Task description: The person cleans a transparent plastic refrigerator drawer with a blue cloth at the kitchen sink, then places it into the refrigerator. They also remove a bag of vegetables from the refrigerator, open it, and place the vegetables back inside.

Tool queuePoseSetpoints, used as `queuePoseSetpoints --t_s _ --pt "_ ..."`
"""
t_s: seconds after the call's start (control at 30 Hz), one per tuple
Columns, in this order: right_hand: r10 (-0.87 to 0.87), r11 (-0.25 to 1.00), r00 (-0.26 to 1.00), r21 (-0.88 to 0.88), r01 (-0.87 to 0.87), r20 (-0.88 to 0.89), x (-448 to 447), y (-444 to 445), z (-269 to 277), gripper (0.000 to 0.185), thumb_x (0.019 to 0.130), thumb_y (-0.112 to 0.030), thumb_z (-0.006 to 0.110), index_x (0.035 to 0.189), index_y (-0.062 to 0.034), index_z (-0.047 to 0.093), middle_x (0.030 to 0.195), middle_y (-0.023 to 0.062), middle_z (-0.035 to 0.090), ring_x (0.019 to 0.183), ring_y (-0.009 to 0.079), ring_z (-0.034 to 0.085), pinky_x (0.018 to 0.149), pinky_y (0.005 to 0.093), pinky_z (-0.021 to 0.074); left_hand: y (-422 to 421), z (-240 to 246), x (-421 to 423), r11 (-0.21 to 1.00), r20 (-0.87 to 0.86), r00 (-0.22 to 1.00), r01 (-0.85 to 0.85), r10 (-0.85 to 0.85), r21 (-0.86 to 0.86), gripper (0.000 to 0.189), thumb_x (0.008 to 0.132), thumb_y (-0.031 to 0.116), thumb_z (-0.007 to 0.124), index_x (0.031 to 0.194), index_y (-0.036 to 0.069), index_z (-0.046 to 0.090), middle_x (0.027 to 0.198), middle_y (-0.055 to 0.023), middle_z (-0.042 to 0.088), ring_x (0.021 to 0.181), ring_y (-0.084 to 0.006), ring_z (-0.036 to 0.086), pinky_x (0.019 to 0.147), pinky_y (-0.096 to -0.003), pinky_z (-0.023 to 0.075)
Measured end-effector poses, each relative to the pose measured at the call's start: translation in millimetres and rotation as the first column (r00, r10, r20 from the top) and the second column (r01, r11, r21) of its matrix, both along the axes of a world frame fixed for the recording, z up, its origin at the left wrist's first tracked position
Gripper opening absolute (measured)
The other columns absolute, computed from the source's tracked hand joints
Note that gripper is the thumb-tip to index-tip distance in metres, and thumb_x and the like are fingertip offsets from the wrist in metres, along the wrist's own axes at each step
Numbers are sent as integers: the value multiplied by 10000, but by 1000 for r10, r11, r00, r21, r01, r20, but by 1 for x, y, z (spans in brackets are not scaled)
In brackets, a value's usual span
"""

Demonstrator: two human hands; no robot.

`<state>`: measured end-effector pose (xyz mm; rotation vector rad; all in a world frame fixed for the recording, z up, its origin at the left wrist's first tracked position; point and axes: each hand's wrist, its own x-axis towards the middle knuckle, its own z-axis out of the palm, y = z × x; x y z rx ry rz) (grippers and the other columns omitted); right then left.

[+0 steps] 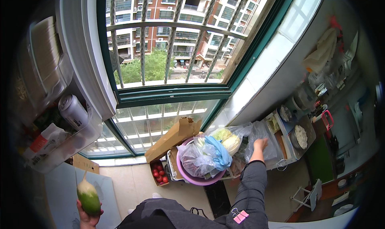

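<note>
At the lower left, my left hand (87, 216) is wrapped around the green end of a green-and-white radish (88, 196), its pale root tip pointing up. My right hand (260, 143) reaches out at the right, over clear plastic bags (255, 135); its fingers are curled, and whether they pinch the plastic cannot be told. Left of this hand stands a purple basin (200, 180) heaped with plastic bags of vegetables and a light blue bag (219, 153). A bagged napa cabbage (231, 143) lies at the heap's upper right.
A cardboard box of tomatoes (159, 173) is on the tiled floor beside a tall carton (177, 135). An open refrigerator door (99, 120) with a beer can (73, 111) is at the left. Further right are a bowl of white food (298, 137) and a folding stool (314, 196).
</note>
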<state>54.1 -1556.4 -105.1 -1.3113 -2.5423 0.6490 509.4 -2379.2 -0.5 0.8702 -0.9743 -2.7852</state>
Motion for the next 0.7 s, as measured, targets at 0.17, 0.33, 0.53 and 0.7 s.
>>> queuePoseSetpoints --t_s 0.17,0.33,0.53,0.7 --pt "206 969 887 -37 -243 -413 -18 13 -82 379 851 -10 504 1194 -77 649 1233 130 640 1144 274 584 1025 390 425 11 4 10 998 -118 992 53 -50 18 695 808 624 659 1339 197 524 1212 -60 637 1029 -305 655 771 -559 570" --pt "264 898 676 431 87 -688 -19 -74 23 242 902 -54 510 1105 40 604 1101 229 639 939 334 622 864 450 503 12 15 13 995 -187 979 95 -86 39 709 805 382 758 1403 131 472 1367 -76 549 1260 -262 532 1082 -582 382" --pt "670 -75 -99 65 -995 -736 83 -379 185 324 1033 -317 493 987 -19 610 859 101 636 892 185 588 823 340 480 17 52 7 995 -308 948 55 -76 -79 778 788 207 786 1442 53 395 1351 -105 545 1271 -247 518 1089 -418 396" --pt "458 -714 -886 565 -414 -71 223 -587 285 860 588 -369 887 1332 -148 517 1444 196 417 1360 487 347 1098 670 239 19 99 30 790 -44 988 93 -150 -606 721 785 173 797 1393 13 442 1257 -87 573 1183 -174 524 1013 -331 421"
